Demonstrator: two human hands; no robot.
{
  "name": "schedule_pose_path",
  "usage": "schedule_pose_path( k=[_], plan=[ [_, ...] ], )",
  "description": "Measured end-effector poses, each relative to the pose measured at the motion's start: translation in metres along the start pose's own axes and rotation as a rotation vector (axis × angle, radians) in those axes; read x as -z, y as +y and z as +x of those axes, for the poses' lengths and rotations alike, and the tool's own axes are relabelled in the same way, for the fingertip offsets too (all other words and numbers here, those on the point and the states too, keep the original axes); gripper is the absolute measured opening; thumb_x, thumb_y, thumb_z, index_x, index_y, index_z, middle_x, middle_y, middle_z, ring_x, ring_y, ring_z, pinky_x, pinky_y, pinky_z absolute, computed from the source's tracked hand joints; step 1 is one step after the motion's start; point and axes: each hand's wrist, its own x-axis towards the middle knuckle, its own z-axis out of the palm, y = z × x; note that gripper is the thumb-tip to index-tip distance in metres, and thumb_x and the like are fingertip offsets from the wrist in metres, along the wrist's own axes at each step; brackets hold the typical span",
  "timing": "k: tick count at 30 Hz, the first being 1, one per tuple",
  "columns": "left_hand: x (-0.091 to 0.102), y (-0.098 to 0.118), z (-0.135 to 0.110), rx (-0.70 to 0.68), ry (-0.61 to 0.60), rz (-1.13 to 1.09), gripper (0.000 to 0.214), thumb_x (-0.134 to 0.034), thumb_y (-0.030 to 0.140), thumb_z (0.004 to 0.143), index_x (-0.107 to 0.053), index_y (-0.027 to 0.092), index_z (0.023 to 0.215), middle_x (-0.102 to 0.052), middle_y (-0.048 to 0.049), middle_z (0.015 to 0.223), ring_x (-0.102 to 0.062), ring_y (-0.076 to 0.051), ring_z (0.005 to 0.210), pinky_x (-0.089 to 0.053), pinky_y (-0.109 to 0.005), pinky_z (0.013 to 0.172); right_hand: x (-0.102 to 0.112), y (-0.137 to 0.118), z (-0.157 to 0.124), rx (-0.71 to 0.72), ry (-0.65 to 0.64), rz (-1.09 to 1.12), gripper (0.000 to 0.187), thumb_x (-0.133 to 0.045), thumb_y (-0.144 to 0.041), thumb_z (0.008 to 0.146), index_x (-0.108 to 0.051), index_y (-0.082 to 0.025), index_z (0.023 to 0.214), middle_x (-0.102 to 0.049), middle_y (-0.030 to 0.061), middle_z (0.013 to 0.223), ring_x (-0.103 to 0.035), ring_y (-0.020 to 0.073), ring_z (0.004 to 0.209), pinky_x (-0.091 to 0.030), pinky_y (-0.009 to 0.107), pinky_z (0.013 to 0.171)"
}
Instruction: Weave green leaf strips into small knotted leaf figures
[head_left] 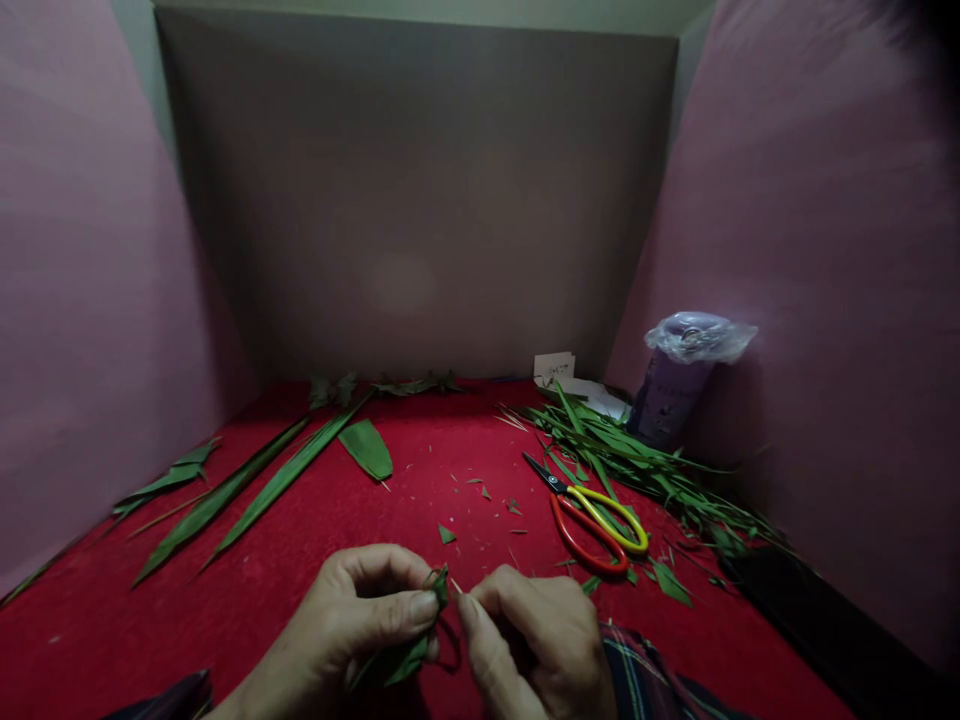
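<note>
At the front of the red cloth my left hand pinches a folded green leaf between thumb and fingers, its lower part hanging under the palm. A thin pale sliver like a toothpick is held between the thumb and forefinger of my right hand, its tip close to the leaf's top end. Whether it touches the leaf I cannot tell. Beyond my right hand lie scissors with one red and one yellow handle, blades parted slightly and aimed up and left.
Long leaves lie at the left, with a short cut leaf beside them. A heap of leaf strips spreads along the right, before a purple cup topped with clear plastic. Leaf scraps dot the red cloth. A black object sits front right.
</note>
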Motion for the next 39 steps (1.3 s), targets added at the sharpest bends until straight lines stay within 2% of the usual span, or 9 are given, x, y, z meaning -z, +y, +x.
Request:
schedule_pose_path(
  k=[3,7,12,15,20,23,26,30,39],
  plan=[
    [0.0,0.001,-0.001,0.033,0.012,-0.032,0.013,-0.079,0.021,0.062,-0.069,0.013,0.065,-0.07,-0.0056,0.054,-0.059,-0.011,0.05,-0.039,-0.017,0.05,0.001,-0.001,0.0,-0.078,-0.003,0.064,0.031,-0.048,-0.021,0.088,-0.059,-0.019,0.059,-0.051,-0.0048,0.042,-0.049,0.0086,0.036,-0.033,0.022,0.043],
    [0.0,0.003,-0.002,0.101,-0.023,-0.053,0.013,-0.08,0.021,0.06,-0.069,0.014,0.065,-0.069,-0.0055,0.051,-0.059,-0.011,0.045,-0.037,-0.017,0.046,0.0,-0.003,0.001,-0.281,-0.016,0.127,0.026,-0.044,-0.028,0.091,-0.064,-0.02,0.077,-0.053,-0.0043,0.05,-0.051,0.0096,0.042,-0.033,0.021,0.044],
    [-0.001,0.003,-0.002,0.152,-0.094,-0.044,0.012,-0.078,0.02,0.062,-0.068,0.014,0.065,-0.07,-0.006,0.051,-0.06,-0.01,0.043,-0.035,-0.016,0.043,-0.001,-0.006,0.002,-0.545,-0.113,0.403,0.02,-0.046,-0.035,0.084,-0.056,-0.02,0.077,-0.043,-0.0059,0.052,-0.035,0.0093,0.042,-0.024,0.021,0.04],
    [0.0,0.002,0.0,0.106,-0.13,-0.053,0.017,-0.08,0.019,0.061,-0.066,0.015,0.071,-0.069,-0.0029,0.05,-0.061,-0.01,0.042,-0.034,-0.014,0.04,-0.003,-0.006,0.001,-0.656,-0.14,0.527,0.015,-0.052,-0.033,0.078,-0.056,-0.02,0.076,-0.043,-0.0056,0.054,-0.03,0.0086,0.044,-0.02,0.021,0.041],
    [0.004,0.0,0.005,0.005,-0.192,-0.094,0.027,-0.079,0.016,0.062,-0.061,0.018,0.083,-0.067,0.0007,0.049,-0.063,-0.012,0.042,-0.032,-0.014,0.038,-0.004,-0.001,0.004,-0.677,-0.214,0.732,0.013,-0.052,-0.024,0.074,-0.062,-0.017,0.079,-0.041,-0.0056,0.053,-0.027,0.0089,0.048,-0.018,0.022,0.045],
    [0.006,0.0,0.005,0.02,-0.209,-0.098,0.034,-0.076,0.014,0.064,-0.06,0.017,0.094,-0.068,-0.001,0.05,-0.061,-0.012,0.042,-0.032,-0.015,0.039,-0.001,0.003,0.007,-0.667,-0.324,0.808,0.018,-0.052,-0.019,0.073,-0.064,-0.015,0.086,-0.038,-0.0066,0.052,-0.028,0.0086,0.048,-0.021,0.023,0.047],
    [0.006,0.002,0.004,0.067,-0.207,-0.103,0.044,-0.075,0.014,0.065,-0.058,0.016,0.106,-0.068,-0.0021,0.05,-0.059,-0.012,0.04,-0.033,-0.015,0.04,0.002,0.005,0.009,-0.65,-0.393,0.874,0.015,-0.054,-0.02,0.075,-0.064,-0.015,0.086,-0.042,-0.0052,0.055,-0.033,0.0091,0.051,-0.026,0.023,0.051],
    [0.004,0.004,0.003,0.105,-0.207,-0.13,0.056,-0.077,0.011,0.061,-0.058,0.015,0.114,-0.066,0.0,0.049,-0.061,-0.012,0.041,-0.034,-0.016,0.04,0.003,0.006,0.008,-0.675,-0.4,0.876,0.014,-0.059,-0.029,0.079,-0.061,-0.015,0.081,-0.044,-0.005,0.056,-0.034,0.0086,0.051,-0.03,0.023,0.054],
    [0.003,0.002,-0.001,0.123,-0.143,-0.152,0.051,-0.083,0.014,0.055,-0.068,0.019,0.104,-0.066,0.0008,0.052,-0.064,-0.013,0.046,-0.042,-0.018,0.047,0.002,0.003,0.01,-0.797,-0.497,0.927,0.047,-0.065,-0.059,0.072,-0.056,-0.013,0.073,-0.046,-0.0051,0.054,-0.035,0.0057,0.047,-0.024,0.019,0.046]
  ],
)
